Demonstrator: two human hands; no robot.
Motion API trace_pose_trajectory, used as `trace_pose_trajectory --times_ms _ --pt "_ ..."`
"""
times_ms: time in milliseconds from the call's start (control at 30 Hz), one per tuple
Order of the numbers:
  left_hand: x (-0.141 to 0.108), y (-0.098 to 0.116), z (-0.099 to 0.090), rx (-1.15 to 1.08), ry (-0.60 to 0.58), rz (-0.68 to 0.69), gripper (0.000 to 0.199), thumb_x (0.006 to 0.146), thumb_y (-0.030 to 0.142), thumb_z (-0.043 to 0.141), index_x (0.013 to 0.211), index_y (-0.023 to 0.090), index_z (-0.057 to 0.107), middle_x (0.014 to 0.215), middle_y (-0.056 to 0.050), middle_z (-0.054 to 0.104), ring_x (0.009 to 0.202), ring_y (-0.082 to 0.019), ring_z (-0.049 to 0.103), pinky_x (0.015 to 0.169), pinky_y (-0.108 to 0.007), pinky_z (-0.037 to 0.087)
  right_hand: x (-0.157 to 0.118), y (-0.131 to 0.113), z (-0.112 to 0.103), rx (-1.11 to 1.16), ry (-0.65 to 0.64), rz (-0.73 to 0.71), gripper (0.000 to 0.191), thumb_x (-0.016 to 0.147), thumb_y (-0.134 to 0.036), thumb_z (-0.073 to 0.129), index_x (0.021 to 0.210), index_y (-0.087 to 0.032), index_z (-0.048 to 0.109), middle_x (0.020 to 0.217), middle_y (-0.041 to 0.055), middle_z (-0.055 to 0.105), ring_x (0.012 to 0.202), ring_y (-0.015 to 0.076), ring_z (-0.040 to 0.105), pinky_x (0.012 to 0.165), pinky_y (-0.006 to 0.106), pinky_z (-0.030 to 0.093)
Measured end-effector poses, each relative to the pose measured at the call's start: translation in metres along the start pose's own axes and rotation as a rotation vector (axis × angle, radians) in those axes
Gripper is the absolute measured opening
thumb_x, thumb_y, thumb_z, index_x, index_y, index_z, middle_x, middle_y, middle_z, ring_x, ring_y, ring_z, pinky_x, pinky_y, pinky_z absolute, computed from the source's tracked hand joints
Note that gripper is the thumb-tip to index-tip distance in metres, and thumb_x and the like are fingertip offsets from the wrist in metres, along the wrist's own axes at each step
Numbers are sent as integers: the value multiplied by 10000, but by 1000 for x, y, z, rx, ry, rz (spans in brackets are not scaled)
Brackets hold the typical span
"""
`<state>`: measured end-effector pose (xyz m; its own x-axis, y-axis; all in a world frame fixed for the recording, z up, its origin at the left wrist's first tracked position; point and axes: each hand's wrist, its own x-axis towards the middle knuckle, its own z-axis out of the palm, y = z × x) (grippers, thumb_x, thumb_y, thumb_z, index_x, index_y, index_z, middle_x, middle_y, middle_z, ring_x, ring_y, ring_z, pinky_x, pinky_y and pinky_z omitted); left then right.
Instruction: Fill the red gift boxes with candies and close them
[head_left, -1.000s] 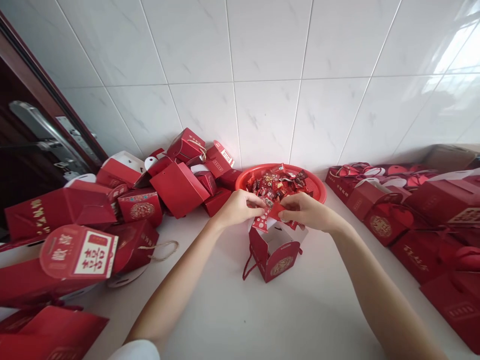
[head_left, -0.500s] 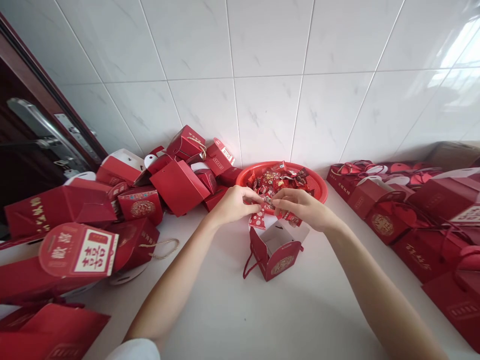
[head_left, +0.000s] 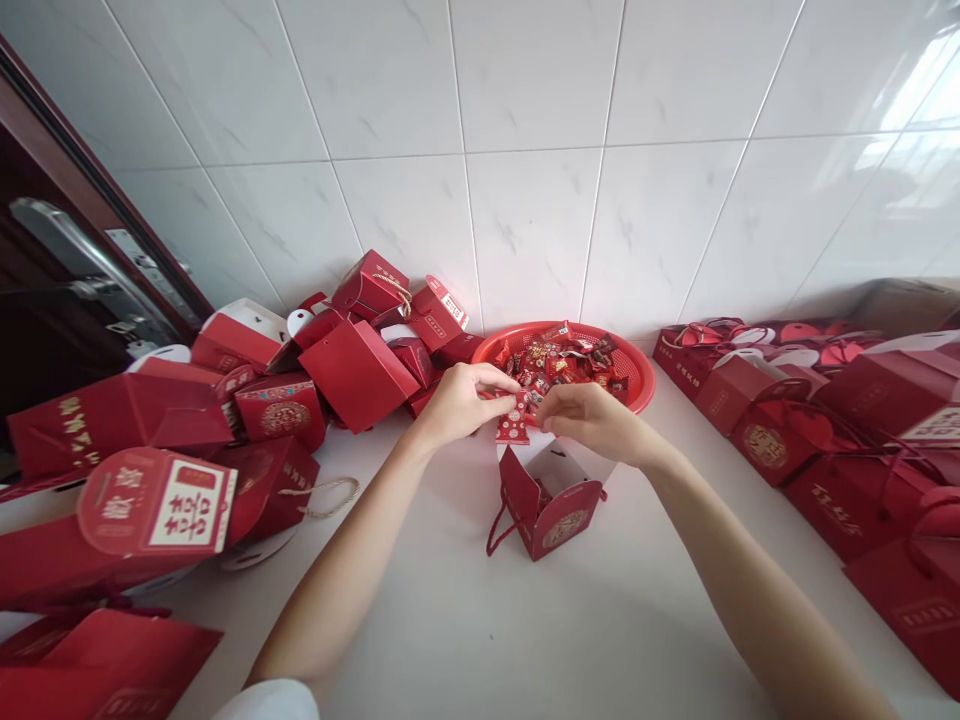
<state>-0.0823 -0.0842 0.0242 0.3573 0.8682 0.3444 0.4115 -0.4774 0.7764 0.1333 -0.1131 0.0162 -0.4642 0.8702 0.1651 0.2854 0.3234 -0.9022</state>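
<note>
My left hand (head_left: pixel 469 402) is closed, pinching a red candy packet (head_left: pixel 513 420) with pale round spots, which hangs from the fingertips. Just to its right, my right hand (head_left: pixel 589 418) has loosely bent fingers with a small gap to the thumb, and no candy shows in it. Below the hands stands an upright red gift box (head_left: pixel 562 520) with a gold round emblem, its top open and a cord handle at the left. Some dark red pieces show inside it. Behind the hands, a red plastic basket (head_left: pixel 643 380) holds many wrapped candies (head_left: pixel 559 362).
Red gift boxes (head_left: pixel 360 375) lie heaped on the left, some with cord handles. Rows of red boxes (head_left: pixel 810 490) stand along the right. A white tiled wall (head_left: pixel 540 230) rises behind the white table (head_left: pixel 465 620). A door handle (head_left: pixel 82 250) is at far left.
The red wrapped candy that was in my right hand is gone from it, and dark red pieces now show in the box. My left hand still holds the spotted packet.
</note>
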Motion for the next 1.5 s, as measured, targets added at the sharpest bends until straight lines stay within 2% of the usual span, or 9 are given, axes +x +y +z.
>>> trace_pose_trajectory --times_ms 133,333,467,567,767,933,1233,1433,1500 --pt "0 3 8 -81 91 64 187 753 281 736 899 174 785 1002 -75 763 942 -223 712 869 -348 567 0 -1 0 71 64 38 268 781 -413 737 840 -176 626 811 37 687 777 170 637 701 301 500" --pt "-3 10 19 -195 122 124 177 792 330 718 868 171 731 999 -77 726 973 -214 682 847 -324 551 0 -2 -1 183 48 17 302 743 -377 780 910 -174 632 785 32 686 741 176 648 694 312 514" --pt "-12 15 10 71 -112 49 156 794 338 710 843 191 725 972 -52 700 921 -203 666 823 -307 525 -7 -8 -16 -8 65 24 152 773 -303 706 833 -171 661 744 13 648 671 147 588 614 276 460" --pt "-19 19 1 309 -328 -54 230 799 411 698 879 201 746 919 -49 697 857 -218 655 747 -303 508 -14 -12 -26 -248 -66 69 74 780 -231 632 748 -174 665 672 -3 613 616 129 529 556 258 387" --pt "-22 25 -11 456 -563 -190 367 804 308 645 1152 215 715 1180 -78 665 1034 -237 649 808 -278 502 -15 -14 -20 -514 -346 88 141 760 -115 562 732 -165 690 664 1 617 584 118 508 541 241 358" --pt "-22 24 -16 389 -657 -208 422 755 275 665 1173 220 687 1289 -81 615 1022 -225 678 779 -256 518 -10 -8 -8 -613 -154 100 335 797 -81 551 1067 -174 728 749 19 668 641 140 553 587 248 385" --pt "-24 24 -17 422 -705 -42 362 753 215 685 1114 223 693 1115 -57 647 1013 -221 651 779 -248 477 -23 -11 -16 -632 -97 84 200 786 -297 700 969 -216 703 864 52 683 755 204 610 633 297 433" --pt "-28 34 -12 480 -770 17 320 769 227 680 1089 234 697 1060 -37 646 953 -209 631 739 -240 445 -55 1 -14 -609 34 173 468 751 -521 760 1114 -232 699 1073 97 675 918 272 620 732 362 488" --pt "-31 37 -10 506 -728 56 291 765 257 700 1056 252 712 1032 -19 655 925 -199 633 742 -239 445 -68 6 -14 -587 58 183 575 732 -575 766 1203 -258 677 1189 105 651 1012 299 617 779 385 508"
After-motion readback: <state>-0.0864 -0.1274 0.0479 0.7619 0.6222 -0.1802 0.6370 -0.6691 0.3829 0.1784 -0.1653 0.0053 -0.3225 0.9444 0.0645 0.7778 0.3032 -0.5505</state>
